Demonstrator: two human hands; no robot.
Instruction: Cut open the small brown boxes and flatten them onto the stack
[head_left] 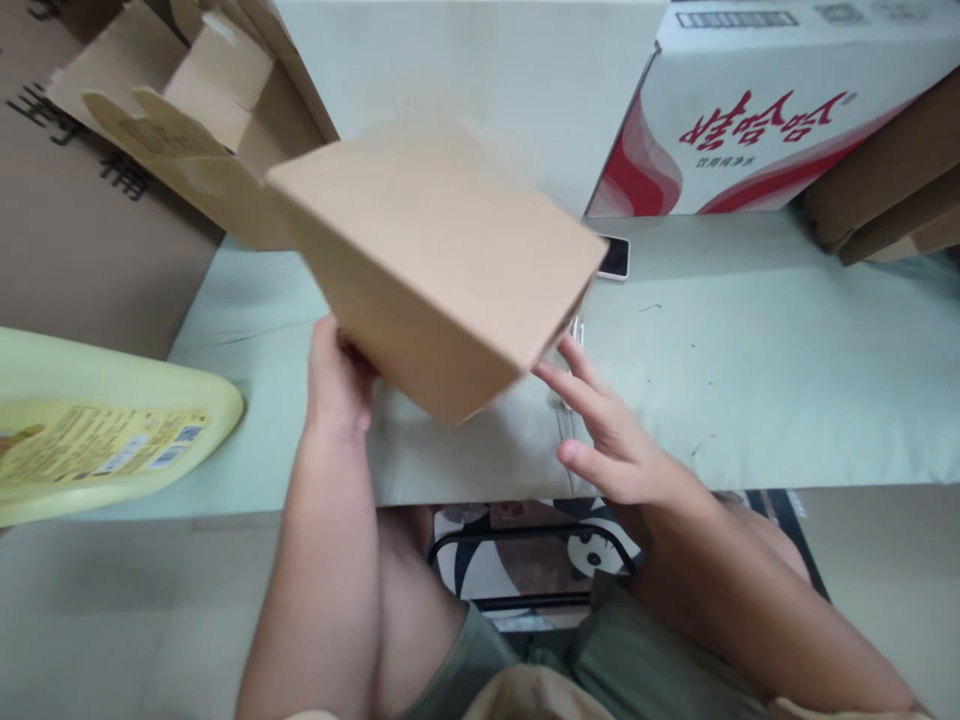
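Observation:
A plain brown cardboard box (442,230) is held up at a tilt above the pale green tabletop, slightly blurred. My left hand (337,380) grips its lower left side, with part of the fingers hidden against the box. Close to the box's right end is my right hand (607,440), its fingers spread and the thumb apart. The fingertips are at the lower right edge; whether they touch it I cannot tell. Behind the box's right corner, a phone-like dark-screened device (616,258) lies partly covered.
Open cardboard boxes (247,110) stand at the back left. A yellow bottle (120,425) lies at the left edge. A large white box (480,60) and a red-and-white carton (750,130) line the back of the pale green tabletop (750,360). More brown cardboard (892,190) is at right.

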